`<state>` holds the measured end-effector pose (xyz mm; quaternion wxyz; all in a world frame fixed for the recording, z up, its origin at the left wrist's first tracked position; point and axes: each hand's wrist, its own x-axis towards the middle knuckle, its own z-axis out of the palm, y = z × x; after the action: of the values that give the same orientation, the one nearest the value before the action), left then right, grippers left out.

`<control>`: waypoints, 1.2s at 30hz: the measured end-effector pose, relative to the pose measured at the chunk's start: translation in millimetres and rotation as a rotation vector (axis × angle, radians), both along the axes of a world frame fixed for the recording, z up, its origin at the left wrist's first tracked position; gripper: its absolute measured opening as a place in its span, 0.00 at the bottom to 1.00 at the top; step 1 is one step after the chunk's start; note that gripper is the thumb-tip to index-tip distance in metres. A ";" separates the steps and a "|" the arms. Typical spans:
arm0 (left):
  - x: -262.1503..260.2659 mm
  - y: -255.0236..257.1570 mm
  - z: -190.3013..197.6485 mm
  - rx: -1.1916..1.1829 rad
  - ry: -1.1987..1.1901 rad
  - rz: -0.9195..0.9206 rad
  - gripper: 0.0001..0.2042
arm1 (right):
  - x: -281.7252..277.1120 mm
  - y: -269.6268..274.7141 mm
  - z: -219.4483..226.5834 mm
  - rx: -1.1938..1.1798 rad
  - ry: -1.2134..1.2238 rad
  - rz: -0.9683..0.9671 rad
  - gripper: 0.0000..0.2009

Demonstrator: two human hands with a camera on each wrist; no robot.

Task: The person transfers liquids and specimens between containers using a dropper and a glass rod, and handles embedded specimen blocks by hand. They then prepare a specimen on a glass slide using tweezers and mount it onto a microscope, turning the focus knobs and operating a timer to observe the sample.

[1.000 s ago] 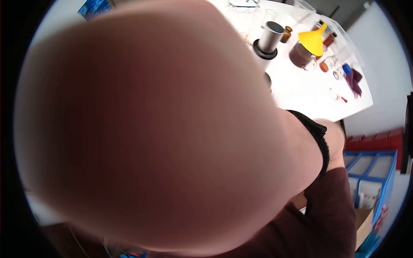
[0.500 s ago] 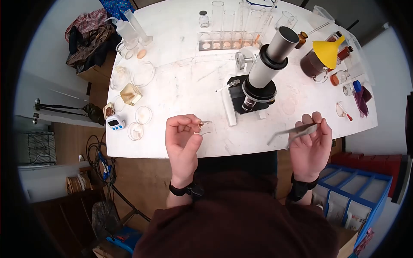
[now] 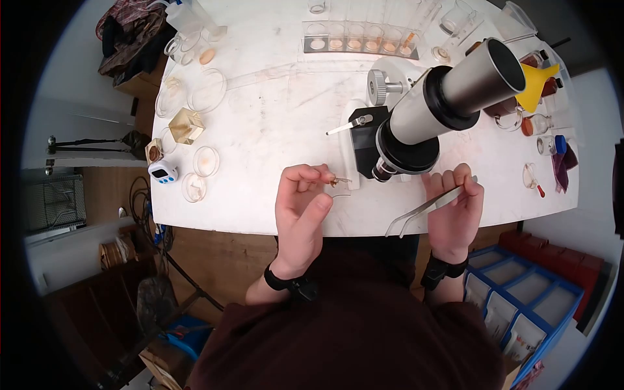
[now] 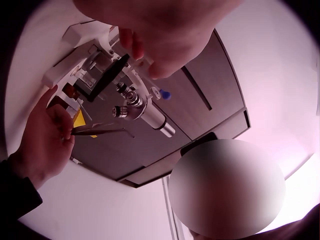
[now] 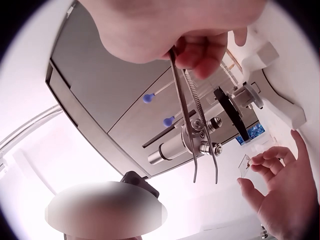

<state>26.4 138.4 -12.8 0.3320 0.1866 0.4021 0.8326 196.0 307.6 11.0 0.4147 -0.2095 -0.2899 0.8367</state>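
Both hands have moved nearer the microscope (image 3: pixel 426 104): left hand (image 3: pixel 300 208) pinching a glass slide (image 3: pixel 339 181), right hand (image 3: pixel 452 214) gripping tweezers (image 3: pixel 426 207), slide apparently approaching the stage.

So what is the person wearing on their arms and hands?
Both hands are bare, with no gloves. The left hand has a black band around its wrist, and the right hand has a wider black strap around its wrist. Further up, the arms go into a dark maroon top.
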 end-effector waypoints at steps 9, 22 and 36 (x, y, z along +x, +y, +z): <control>-0.7 8.9 -5.4 0.127 -0.149 -0.063 0.19 | -4.3 -20.6 -18.1 -0.060 -0.079 0.124 0.12; -17.4 -19.2 4.9 0.055 0.413 0.055 0.27 | 23.9 -15.6 0.3 -0.226 0.114 0.132 0.13; -16.3 -13.8 22.1 0.051 0.753 0.042 0.28 | 17.4 -19.2 17.3 0.087 0.091 0.195 0.13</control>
<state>10.0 124.5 9.3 0.1392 0.4794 0.4791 0.7220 213.4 288.4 28.3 0.3528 -0.1237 -0.3258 0.8684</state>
